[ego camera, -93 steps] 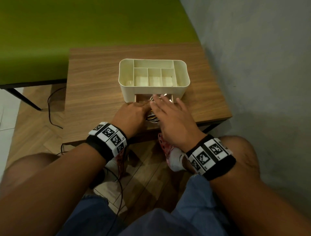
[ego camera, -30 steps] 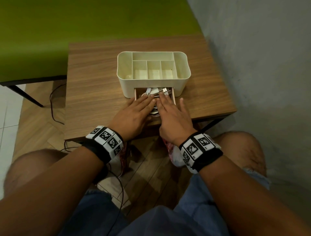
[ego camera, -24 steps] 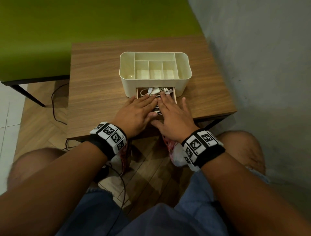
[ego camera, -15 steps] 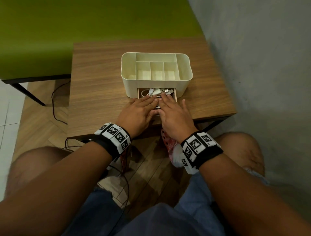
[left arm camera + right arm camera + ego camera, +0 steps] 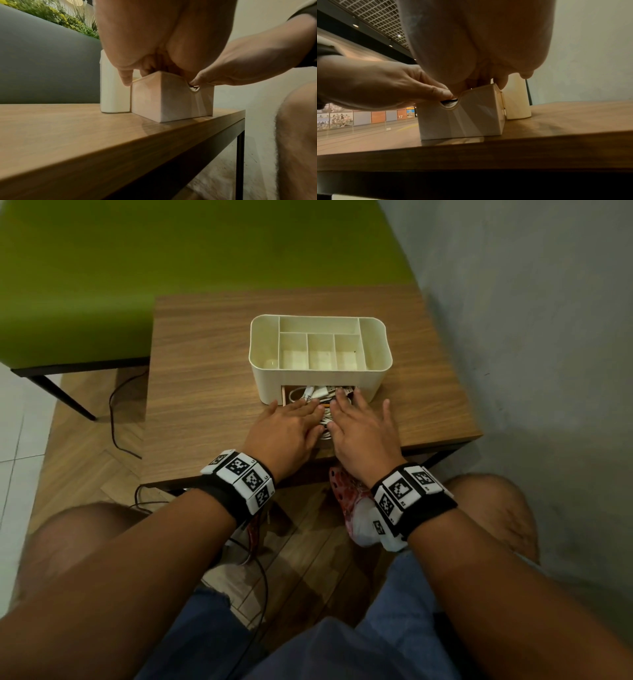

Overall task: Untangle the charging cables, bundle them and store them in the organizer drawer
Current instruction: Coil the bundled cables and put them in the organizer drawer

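Observation:
A cream organizer (image 5: 320, 385) with empty top compartments stands on the wooden table (image 5: 205, 392). Its drawer (image 5: 171, 97) (image 5: 462, 116) is pulled out toward me. White charging cables (image 5: 313, 393) lie bundled inside it, mostly hidden under my hands. My left hand (image 5: 291, 419) and right hand (image 5: 356, 416) lie flat side by side on top of the cables, fingers straight and pointing at the organizer. In both wrist views the fingers press down into the drawer from above. The plugs of the cables show at the drawer's back.
The drawer front reaches close to the table's near edge (image 5: 342, 474). A green bench (image 5: 102, 285) stands behind and to the left. A grey wall (image 5: 531, 337) borders the table on the right. A black cord (image 5: 120, 419) trails on the floor at left; my knees are below the table.
About three seconds ago my left hand was curled by the drawer; both hands have since flattened on the cables. Over the last second they stay pressed on them, almost still.

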